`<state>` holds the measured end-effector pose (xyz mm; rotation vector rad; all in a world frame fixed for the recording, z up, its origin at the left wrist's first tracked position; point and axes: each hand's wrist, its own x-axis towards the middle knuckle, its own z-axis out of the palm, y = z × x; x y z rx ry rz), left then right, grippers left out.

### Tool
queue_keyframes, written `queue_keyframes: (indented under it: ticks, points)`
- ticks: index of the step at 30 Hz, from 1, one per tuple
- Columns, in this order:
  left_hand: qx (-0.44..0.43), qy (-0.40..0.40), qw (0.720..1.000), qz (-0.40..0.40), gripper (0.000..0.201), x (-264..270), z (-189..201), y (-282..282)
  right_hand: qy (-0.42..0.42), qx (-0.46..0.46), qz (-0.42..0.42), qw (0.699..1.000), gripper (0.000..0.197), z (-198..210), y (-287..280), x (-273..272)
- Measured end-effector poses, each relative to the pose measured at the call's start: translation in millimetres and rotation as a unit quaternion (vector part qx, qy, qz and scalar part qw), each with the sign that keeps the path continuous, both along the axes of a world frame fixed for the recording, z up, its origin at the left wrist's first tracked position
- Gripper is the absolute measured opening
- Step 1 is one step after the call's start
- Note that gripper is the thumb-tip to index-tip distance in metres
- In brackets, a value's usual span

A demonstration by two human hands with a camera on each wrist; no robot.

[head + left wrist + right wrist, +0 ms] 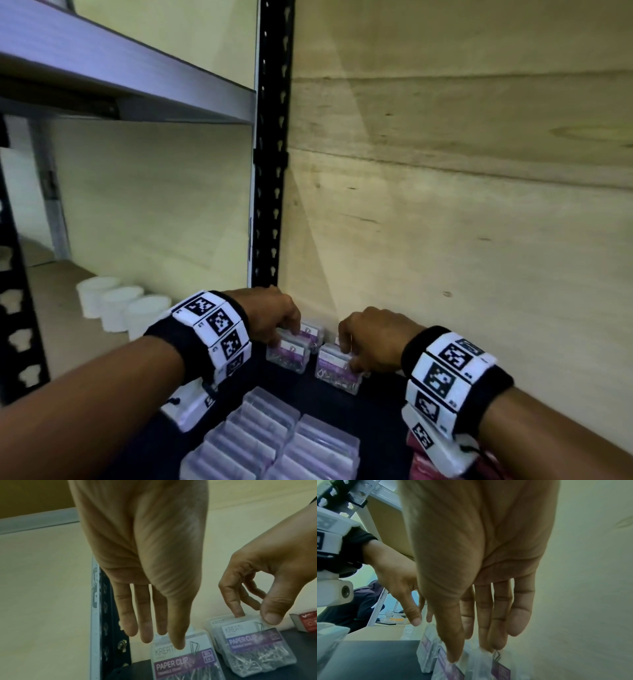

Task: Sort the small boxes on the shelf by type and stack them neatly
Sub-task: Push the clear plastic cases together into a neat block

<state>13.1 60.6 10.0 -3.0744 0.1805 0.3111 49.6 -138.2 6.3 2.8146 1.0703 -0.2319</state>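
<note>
Paper clip boxes (180,665): right pair (337,371) sits directly under right grip (373,337), pinched front-to-back; left pair (289,354) under left grip (270,315), fingers (145,622) straight, I can't confirm hold.

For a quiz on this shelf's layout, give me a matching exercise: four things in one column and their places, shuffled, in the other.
Things:
1. paper clip boxes
2. clear boxes
3. white tubs
4. red box

Places:
A. in a row on the pale board, far left
B. nearest the camera, in rows
C. right of the purple-labelled boxes, against the wooden wall
D. at the back of the dark surface, purple labels

Pairs: 1-D, 2-B, 3-A, 4-C
</note>
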Motion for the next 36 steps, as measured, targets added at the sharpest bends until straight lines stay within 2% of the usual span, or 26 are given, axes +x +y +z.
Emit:
queue_keyframes:
  ticks: [5,8,16,24,36]
  points:
    - [0.022,0.004,1.0,-0.001,0.047,9.7,-2.9,-0.8,0.008,-0.008,0.004,1.0,0.033,-1.5,4.9,3.3]
    - [0.046,0.0,0.999,0.001,0.042,10.7,-5.5,-2.4,0.01,-0.004,0.004,1.0,0.033,-2.4,3.1,0.7]
    - [-0.007,0.017,1.0,-0.017,0.035,1.8,-6.0,-0.3,0.044,0.007,0.0,0.999,0.039,0.9,-5.9,-15.6]
    - [-0.056,0.041,0.997,-0.039,0.034,-21.8,-6.3,-4.8,0.089,0.023,0.015,0.996,0.037,2.6,-14.5,-38.6]
    - [-0.063,0.043,0.995,-0.067,0.031,-48.7,-6.6,-11.7,0.105,0.031,0.032,0.993,0.032,2.7,-24.0,-64.2]
